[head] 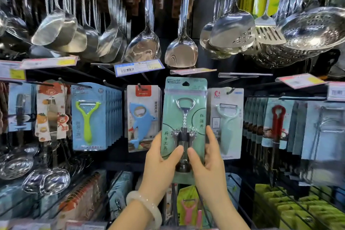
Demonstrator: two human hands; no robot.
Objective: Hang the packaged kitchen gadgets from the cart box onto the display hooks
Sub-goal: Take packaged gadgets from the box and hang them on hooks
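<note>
A mint-green card pack with a metal corkscrew point(184, 117) is held upright in front of the display wall. My left hand point(160, 164) grips its lower left edge, thumb on the front. My right hand point(209, 158) grips its lower right edge in the same way. The hang hole at the pack's top point(185, 83) sits just below a pink price tag point(193, 70); whether a hook passes through it I cannot tell. The cart box is out of view.
Left of the pack hangs a blue shark bottle opener pack point(142, 117) and a green peeler pack point(88, 115). A pale peeler pack point(225, 121) hangs on the right. Steel ladles and spatulas point(143, 46) dangle above. Black hooks point(240, 209) stick out below.
</note>
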